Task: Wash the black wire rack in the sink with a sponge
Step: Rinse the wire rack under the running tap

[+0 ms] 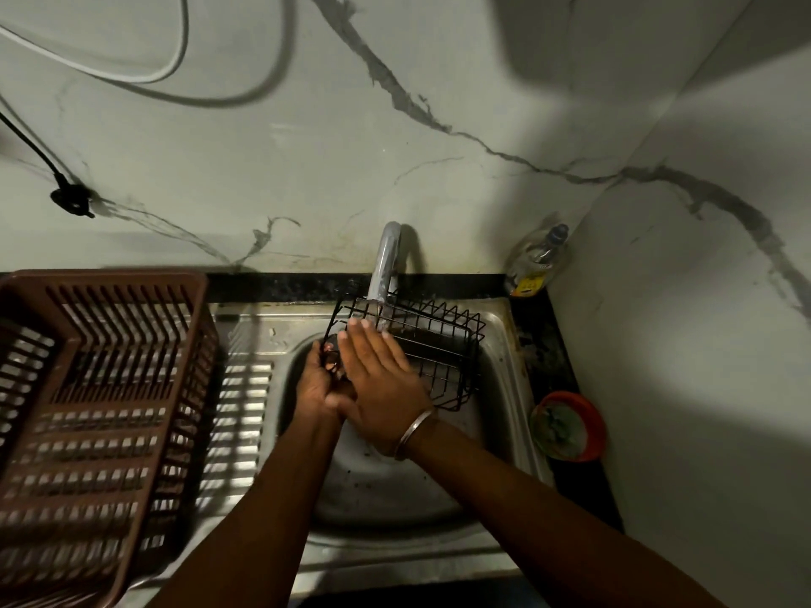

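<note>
Rack (432, 344): I'm judging it light, stiff, slippery; gripping its 9 o'clock rim.
Left hand (317, 379): clasping that rim.
Right hand (381, 379): lying flat, released.

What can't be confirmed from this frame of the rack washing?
Head view only:
- Sponge: none visible; the right hand lies flat over the left hand and the near-left end of the black wire rack.
- Running water: too dim under the tap.
- Bottle label: too small.
</note>
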